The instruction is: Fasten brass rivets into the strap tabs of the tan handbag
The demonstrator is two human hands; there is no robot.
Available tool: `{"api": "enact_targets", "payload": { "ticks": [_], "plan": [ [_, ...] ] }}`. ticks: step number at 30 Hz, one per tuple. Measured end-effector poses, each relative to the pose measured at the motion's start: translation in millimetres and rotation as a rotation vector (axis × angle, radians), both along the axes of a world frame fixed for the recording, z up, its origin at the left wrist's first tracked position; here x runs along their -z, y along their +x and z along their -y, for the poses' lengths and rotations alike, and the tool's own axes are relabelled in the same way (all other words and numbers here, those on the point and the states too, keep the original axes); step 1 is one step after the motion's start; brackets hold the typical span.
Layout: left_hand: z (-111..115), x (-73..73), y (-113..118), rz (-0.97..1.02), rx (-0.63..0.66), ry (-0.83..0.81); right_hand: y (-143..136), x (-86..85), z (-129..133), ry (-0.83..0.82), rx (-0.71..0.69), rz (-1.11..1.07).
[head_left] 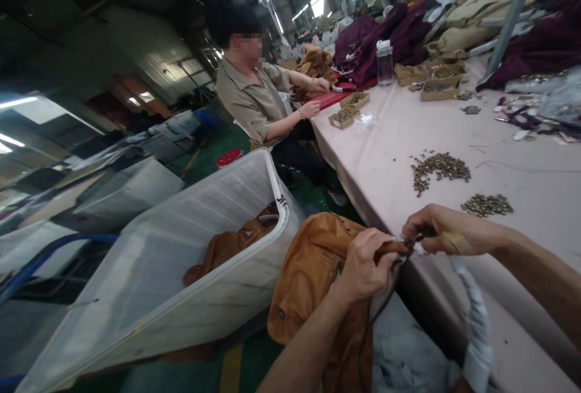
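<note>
A brown leather-like bag (313, 260) hangs at the near edge of the table, its upper edge held up between both hands. My left hand (365, 263) is closed on that edge, thumb and fingers pinching the brown material. Just to the right, my right hand (436, 232) is closed at the end of the same edge, beside a white-wrapped strap (474, 320) that curves down; small dark metal shows at its fingertips. Two piles of small brass-coloured metal pieces, one larger (442, 169) and one smaller (488, 204), lie on the table beyond my right hand.
A large white bin (181, 296) with brown bags inside stands left of the table (390, 132). A seated person (254, 99) works at the table's far left corner by small boxes of metal pieces (344, 117). A bottle (384, 65) and purple bags (381, 36) are farther back.
</note>
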State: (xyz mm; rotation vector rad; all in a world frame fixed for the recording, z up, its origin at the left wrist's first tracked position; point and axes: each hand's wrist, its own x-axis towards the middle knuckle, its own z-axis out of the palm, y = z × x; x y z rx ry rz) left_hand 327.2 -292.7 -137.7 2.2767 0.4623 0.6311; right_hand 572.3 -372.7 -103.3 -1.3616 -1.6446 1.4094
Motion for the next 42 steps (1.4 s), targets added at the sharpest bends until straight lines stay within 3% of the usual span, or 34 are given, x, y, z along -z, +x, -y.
{"api": "enact_targets", "payload": {
  "ticks": [5, 9, 14, 19, 23, 27, 33, 35, 38, 42],
  "plan": [
    [-24, 10.9, 8, -0.052, 0.004, -0.406, 18, 8.1, -4, -0.009, 0.037, 0.054],
    [-39, 10.0, 8, 0.016, -0.014, -0.732, 15, 12.4, -11, -0.082, -0.103, -0.095],
    [-48, 9.2, 8, -0.135, 0.182, -0.716, 9, 26.8, -15, -0.150, -0.151, -0.325],
    [-51, 20.6, 16, -0.084, 0.140, -0.935, 11, 42.9, -17, -0.239, -0.117, -0.443],
    [-55, 30.2, 18, 0.005, 0.111, -1.061, 14, 38.4, -17, -0.162, -0.125, -0.262],
    [-55, 39.5, 16, -0.042, 0.078, -1.189, 14, 35.1, -18, -0.110, -0.060, -0.168],
    [-50, 50.8, 25, 0.036, -0.003, -1.288, 14, 59.9, -22, -0.238, -0.057, -0.456],
    [-49, 49.3, 26, 0.045, -0.008, -1.292, 12, 70.5, -24, -0.260, -0.052, -0.564],
    [-49, 45.6, 22, 0.025, -0.032, -1.168, 7, 82.8, -27, -0.281, -0.008, -0.691],
    [-52, 48.9, 18, -0.017, -0.105, -1.069, 1, 89.0, -32, -0.298, 0.099, -0.660]
  ]
}}
